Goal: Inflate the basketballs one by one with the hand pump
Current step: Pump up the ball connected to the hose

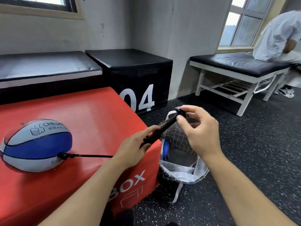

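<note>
Single head-worn wide-angle view, looking forward and down from close above the hands. Red box [78, 121] fills the 8 o'clock quarter, speckled floor [254, 144] the 4 o'clock quarter, wall corner [135, 23] at 12 o'clock.

Soft daylight from the window [241, 25] at upper right lights the room evenly; its panes are blown out. Sheen glints on the black bench pad [236, 62]. Wide-angle bending warps the edges; detail is slightly soft.
</note>
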### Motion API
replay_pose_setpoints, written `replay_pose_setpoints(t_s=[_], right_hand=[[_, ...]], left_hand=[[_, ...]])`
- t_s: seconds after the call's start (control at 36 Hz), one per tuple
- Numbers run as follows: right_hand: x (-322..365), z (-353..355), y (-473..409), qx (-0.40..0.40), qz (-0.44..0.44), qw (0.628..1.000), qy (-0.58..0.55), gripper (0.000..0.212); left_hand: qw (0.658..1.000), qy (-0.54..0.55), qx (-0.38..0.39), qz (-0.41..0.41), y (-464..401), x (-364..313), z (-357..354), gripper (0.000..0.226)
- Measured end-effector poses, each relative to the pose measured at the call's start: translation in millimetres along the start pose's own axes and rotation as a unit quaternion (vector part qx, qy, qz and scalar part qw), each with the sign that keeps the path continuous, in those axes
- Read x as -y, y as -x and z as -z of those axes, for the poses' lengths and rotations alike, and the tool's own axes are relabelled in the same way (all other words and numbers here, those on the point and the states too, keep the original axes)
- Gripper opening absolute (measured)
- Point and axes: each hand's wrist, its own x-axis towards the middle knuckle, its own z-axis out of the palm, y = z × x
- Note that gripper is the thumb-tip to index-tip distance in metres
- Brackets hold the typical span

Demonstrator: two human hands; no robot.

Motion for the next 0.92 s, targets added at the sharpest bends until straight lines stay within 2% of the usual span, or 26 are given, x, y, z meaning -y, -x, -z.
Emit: replay_pose_setpoints(t_s=[0.11,0.19,0.39,0.53,0.92], right_hand=[[3.8,20.3,-5.1,-0.063,0.005,0.998,-0.016,0.021],[7.2,24.2,-3.2,-0.072,0.019,0.997,-0.008,0.022],[9.6,9.3,-0.7,-0.011,0.045,0.998,0.042,0.046],[9.4,-8.1,-5.9,0.008,0.064,0.996,0.054,0.044],[-16.2,-39.3,3.7,0.125,0.062,0.985,0.104,0.041]], left_hand=[[1.0,-0.011,0.005,-0.008,-0.2,-0.7,-2.9,0.084],[1.0,-0.016,0.008,-0.012,-0.7,-1.5,-3.5,0.082],[1.0,0.014,-0.002,0.001,-0.7,2.9,-1.2,0.083],[0.999,0.036,-0.01,0.011,0.3,6.3,3.1,0.082],[0.998,0.057,-0.015,0.017,-1.9,10.9,3.7,0.084]])
